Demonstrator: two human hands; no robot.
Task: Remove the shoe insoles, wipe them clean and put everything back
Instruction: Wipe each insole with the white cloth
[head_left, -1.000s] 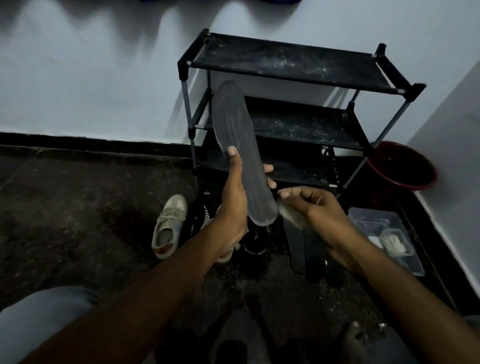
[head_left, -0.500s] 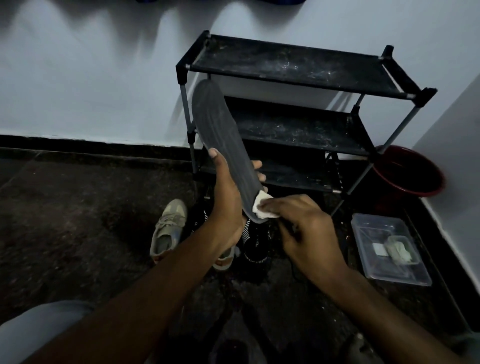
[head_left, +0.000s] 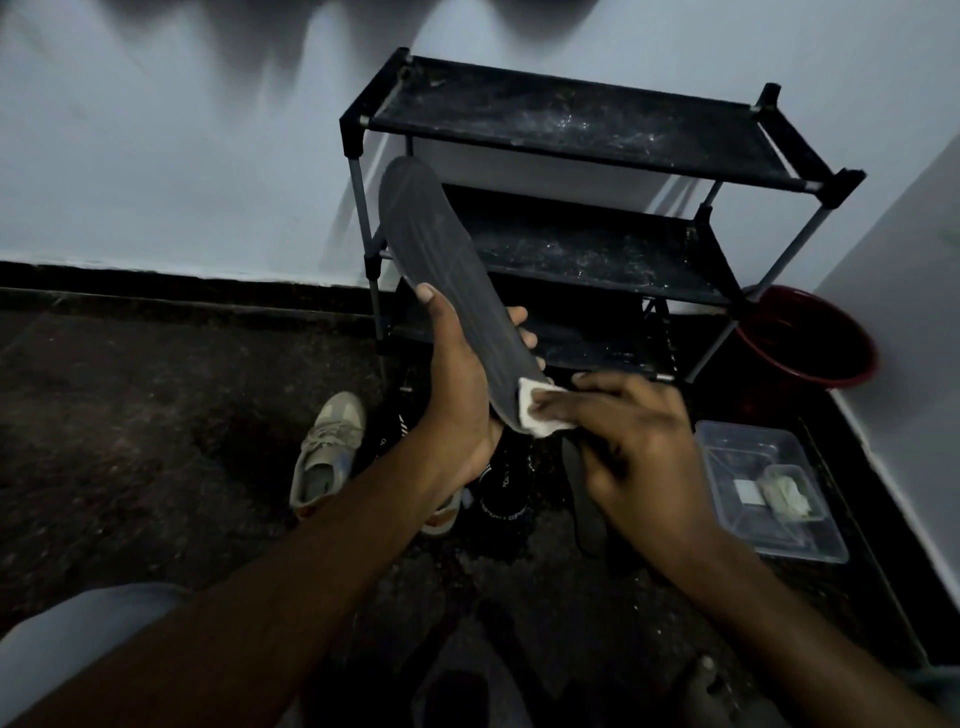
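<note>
Your left hand (head_left: 457, 395) grips the dark insole (head_left: 441, 275) around its middle, thumb on the near edge and fingers curled behind, holding it tilted at the frame's centre. Your right hand (head_left: 639, 447) pinches a white wipe (head_left: 535, 415) against the insole's lower end. Behind them stands a black shoe rack (head_left: 571, 119). Below the hands lie a beige shoe (head_left: 327, 452) and black shoes (head_left: 504, 493). At right sit a clear tub (head_left: 737, 457) and a red bucket (head_left: 800, 332).

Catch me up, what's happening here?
A person is cleaning a shoe insole by hand. The left hand grips the dark insole, tilted up in front of the black shoe rack, and the right hand holds a white wipe against its lower end. A beige sneaker and black shoes sit on the floor below; a clear plastic tub is at the right.
</note>
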